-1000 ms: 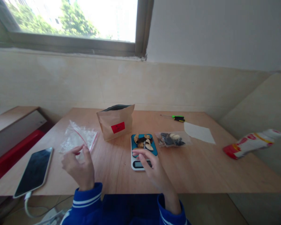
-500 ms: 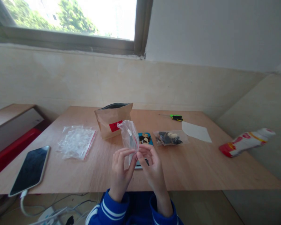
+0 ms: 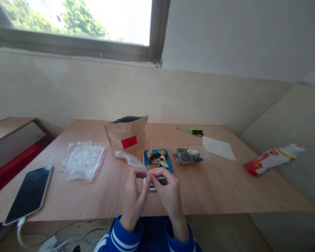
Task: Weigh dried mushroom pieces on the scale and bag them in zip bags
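Note:
A clear plastic zip bag (image 3: 131,160) with a reddish seal line is pinched between my two hands, tilted toward the left. My left hand (image 3: 136,194) is closed on its edge, thumb against the fingers. Fingertip to fingertip with it, my right hand (image 3: 168,190) pinches the same edge. Just beyond my fingers lies a small scale (image 3: 145,152) with a blue top, bearing several tan and dark dried slices (image 3: 162,161). My fingers partly cover its front end.
Behind stands an open brown paper pouch (image 3: 115,138) with a red label. A stack of clear bags (image 3: 81,161) and a phone (image 3: 28,194) on a cable lie left. Rightward are a filled bag (image 3: 190,155), screwdrivers (image 3: 196,132), white paper (image 3: 219,147) and a bottle (image 3: 274,159).
The bag has swung from upright down to the left, uncovering the slices on the scale. Both hands keep their pinch and have moved slightly left. The view has shifted a little.

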`<act>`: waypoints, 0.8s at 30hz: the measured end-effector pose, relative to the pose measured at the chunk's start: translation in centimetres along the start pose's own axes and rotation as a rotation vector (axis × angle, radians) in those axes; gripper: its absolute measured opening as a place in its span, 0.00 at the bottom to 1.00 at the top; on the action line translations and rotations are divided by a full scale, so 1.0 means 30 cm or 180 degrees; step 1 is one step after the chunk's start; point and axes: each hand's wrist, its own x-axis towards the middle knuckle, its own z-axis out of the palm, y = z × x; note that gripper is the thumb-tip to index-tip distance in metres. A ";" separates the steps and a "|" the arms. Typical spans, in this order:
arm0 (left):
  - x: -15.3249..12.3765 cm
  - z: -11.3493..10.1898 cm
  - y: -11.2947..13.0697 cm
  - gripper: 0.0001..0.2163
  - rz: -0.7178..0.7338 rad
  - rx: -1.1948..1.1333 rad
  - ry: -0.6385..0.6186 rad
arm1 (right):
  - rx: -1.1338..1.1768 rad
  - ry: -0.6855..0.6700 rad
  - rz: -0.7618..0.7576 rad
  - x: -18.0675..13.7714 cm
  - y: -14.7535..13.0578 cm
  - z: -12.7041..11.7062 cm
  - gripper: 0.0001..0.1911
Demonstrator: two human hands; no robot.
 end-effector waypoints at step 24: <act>0.019 -0.030 0.016 0.11 -0.0629 -0.0758 -0.0114 | 0.0284 -0.0839 0.0106 -0.006 -0.009 -0.006 0.12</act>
